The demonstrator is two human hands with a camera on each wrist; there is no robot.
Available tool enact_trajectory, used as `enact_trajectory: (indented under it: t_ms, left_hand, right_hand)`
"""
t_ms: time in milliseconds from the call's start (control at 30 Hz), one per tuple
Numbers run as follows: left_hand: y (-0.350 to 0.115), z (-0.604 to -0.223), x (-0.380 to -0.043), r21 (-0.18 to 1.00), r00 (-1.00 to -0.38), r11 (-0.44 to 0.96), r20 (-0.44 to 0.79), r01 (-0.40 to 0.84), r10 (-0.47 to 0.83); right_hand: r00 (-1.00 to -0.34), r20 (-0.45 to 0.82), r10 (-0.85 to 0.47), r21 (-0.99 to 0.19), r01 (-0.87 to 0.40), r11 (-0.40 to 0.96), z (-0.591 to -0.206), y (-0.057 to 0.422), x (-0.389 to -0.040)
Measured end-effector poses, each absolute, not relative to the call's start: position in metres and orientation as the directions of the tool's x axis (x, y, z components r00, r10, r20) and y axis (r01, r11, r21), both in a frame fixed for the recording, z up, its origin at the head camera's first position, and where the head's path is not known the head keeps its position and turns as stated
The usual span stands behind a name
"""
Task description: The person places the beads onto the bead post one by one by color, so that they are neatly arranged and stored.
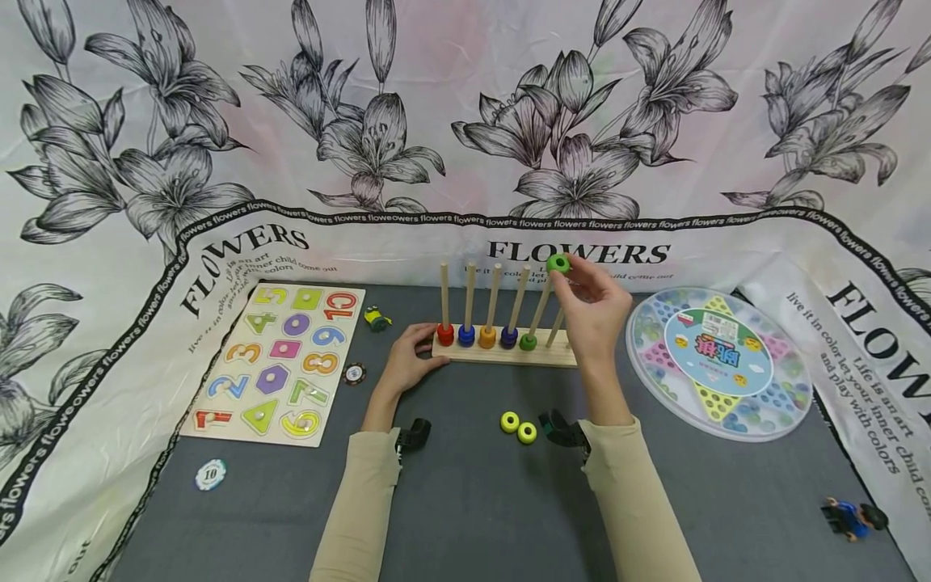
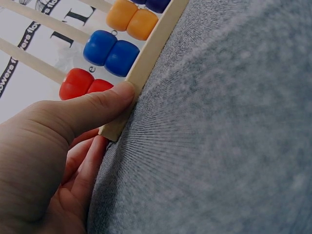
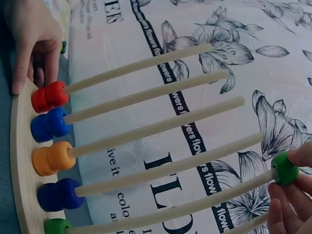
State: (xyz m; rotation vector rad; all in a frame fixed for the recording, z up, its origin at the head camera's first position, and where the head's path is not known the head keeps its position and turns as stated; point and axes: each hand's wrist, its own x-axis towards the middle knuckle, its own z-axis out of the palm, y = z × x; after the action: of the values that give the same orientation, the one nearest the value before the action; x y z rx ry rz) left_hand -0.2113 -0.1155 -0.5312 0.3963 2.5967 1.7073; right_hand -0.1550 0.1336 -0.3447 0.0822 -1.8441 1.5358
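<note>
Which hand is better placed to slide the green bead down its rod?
The right hand: it already pinches the green bead at the rod's top. The left hand grips the wooden base.

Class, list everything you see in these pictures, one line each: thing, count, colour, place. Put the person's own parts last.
Peg rack: one, pale wood, six pegs, mid table.
Beads on pegs: red, blue, orange, dark blue, green, at the peg bases.
Green bead: one, at the fifth peg's tip.
Yellow rings: two, loose, in front of the rack.
Number puzzle board: one, multicoloured, left.
Round marble game: one, clear lid, right.
Chips: one white, one dark.
Small toys: yellow, blue.
Grey mat: one, underneath.
Flower cloth: behind.
Left hand: grips the rack's end.
Right hand: pinches the green bead.
</note>
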Motion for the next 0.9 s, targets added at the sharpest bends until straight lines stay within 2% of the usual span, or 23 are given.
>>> enact_trajectory:
  t_ms: [500,900]
  left_hand:
    - [-0.115,-0.530,-0.211,0.905,-0.966,0.368,0.140,0.214,0.219]
    - [-0.115,-0.531,-0.211,0.906,-0.967,0.369,0.132,0.206,0.217]
  right_hand:
    - [-0.744,0.516,0.425,-0.855,-0.421,0.302,-0.362,0.124,-0.155]
    - [-0.796,0.433,0.423,-0.891,-0.308,0.333,-0.440,0.136,-0.171]
